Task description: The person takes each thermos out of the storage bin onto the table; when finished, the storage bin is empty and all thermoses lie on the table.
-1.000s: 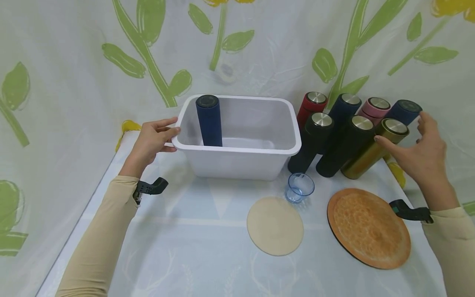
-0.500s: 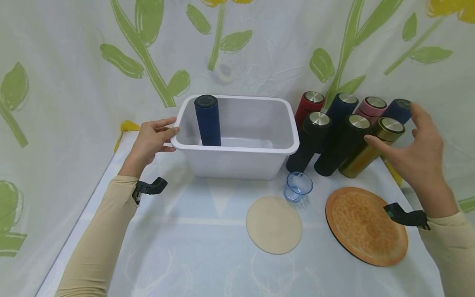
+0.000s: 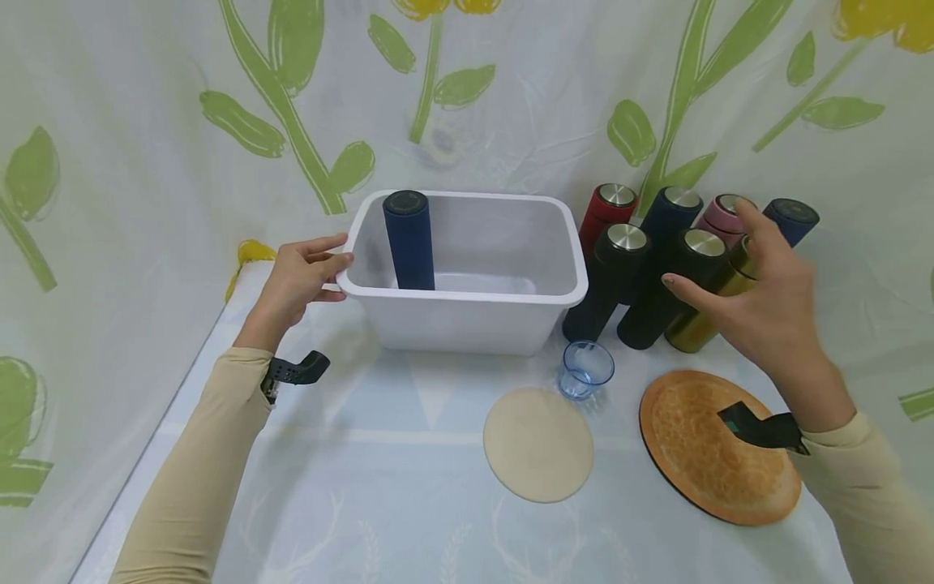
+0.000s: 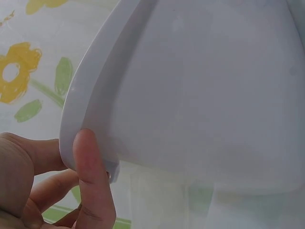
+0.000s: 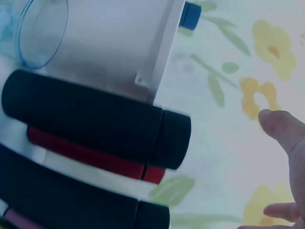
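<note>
My left hand (image 3: 295,276) pinches the left rim of a white plastic tub (image 3: 467,323); the left wrist view has the thumb (image 4: 93,176) against the rim's side. Inside the tub, at its left end, stands a navy thermos bottle (image 3: 411,247). My right hand (image 3: 777,312) hovers over the bottle group, thumb and index finger spread, holding nothing. It partly covers a gold bottle (image 3: 693,326). Near its fingertips are a black bottle (image 3: 667,280) and a pink bottle (image 3: 717,221). Another black bottle (image 3: 609,272) stands closer to the tub.
Behind stand a red bottle (image 3: 606,212), a navy bottle (image 3: 667,217) and a dark-lidded blue bottle (image 3: 791,217). A blue-tinted glass (image 3: 586,371), a beige round mat (image 3: 538,446) and a brown round mat (image 3: 700,454) lie in front. A flowered curtain (image 3: 511,105) hangs behind.
My right hand has moved left, from beside the dark-lidded blue bottle to above the gold and black bottles. The left hand stays on the tub's rim.
</note>
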